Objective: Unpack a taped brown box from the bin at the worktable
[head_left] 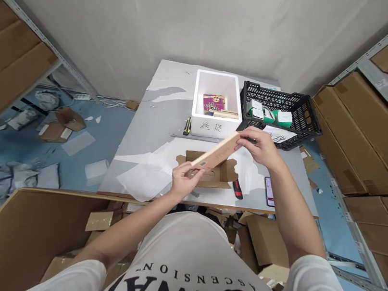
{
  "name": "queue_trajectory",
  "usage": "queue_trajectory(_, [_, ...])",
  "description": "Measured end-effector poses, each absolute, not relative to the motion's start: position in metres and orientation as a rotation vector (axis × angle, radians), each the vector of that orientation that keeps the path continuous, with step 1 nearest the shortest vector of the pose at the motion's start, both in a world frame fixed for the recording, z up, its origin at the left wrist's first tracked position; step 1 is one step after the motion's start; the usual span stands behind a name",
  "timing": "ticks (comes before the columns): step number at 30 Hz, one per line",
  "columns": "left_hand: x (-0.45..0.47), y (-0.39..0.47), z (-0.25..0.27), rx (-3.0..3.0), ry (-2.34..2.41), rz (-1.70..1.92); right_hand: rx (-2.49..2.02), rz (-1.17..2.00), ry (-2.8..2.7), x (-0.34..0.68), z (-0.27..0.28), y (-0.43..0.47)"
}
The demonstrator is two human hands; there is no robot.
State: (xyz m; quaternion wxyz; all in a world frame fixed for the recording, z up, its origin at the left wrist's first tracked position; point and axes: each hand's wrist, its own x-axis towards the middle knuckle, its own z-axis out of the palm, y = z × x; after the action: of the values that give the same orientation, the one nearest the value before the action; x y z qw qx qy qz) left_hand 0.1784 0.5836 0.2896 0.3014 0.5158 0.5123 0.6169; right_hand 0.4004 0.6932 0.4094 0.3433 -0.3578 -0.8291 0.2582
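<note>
Head view: tan flat item (219,155) slants between left grip (184,181) and right grip (260,147), each pinching one end.

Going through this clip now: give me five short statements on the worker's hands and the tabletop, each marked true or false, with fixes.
1. The left hand and right hand both hold the tan book. True.
2. The black plastic crate stands left of the white foam box. False: it stands to its right.
3. The smartphone lies right of the red-and-black box cutter. True.
4. The small cardboard box below the book is closed. False: it lies open.
5. The purple book is in the crate. False: it is in the foam box.
</note>
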Motion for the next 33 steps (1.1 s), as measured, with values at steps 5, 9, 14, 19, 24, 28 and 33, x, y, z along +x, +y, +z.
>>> queue_trajectory(5, [0.192, 0.581, 0.285, 0.763, 1.164, 1.443, -1.069, 0.981, -1.955, 0.391, 0.397, 0.700])
queue_trajectory(9, [0.197, 0.575, 0.279, 0.549, 1.073, 1.357, -1.081, 1.148, -1.896, 0.391, 0.384, 0.704])
queue_trajectory(14, [0.205, 0.567, 0.273, 0.491, 1.067, 1.288, -1.159, 1.204, -1.893, 0.391, 0.373, 0.709])
queue_trajectory(19, [0.212, 0.564, 0.272, 0.490, 1.064, 1.218, -1.195, 1.168, -1.924, 0.388, 0.367, 0.715])
queue_trajectory(24, [0.214, 0.562, 0.275, 0.491, 1.024, 1.139, -1.173, 1.167, -2.004, 0.387, 0.365, 0.717])
queue_trajectory(28, [0.214, 0.563, 0.276, 0.483, 1.016, 1.119, -1.151, 1.182, -2.014, 0.389, 0.364, 0.719])
queue_trajectory(33, [0.211, 0.566, 0.276, 0.439, 1.003, 1.138, -1.076, 1.243, -2.012, 0.398, 0.364, 0.726])
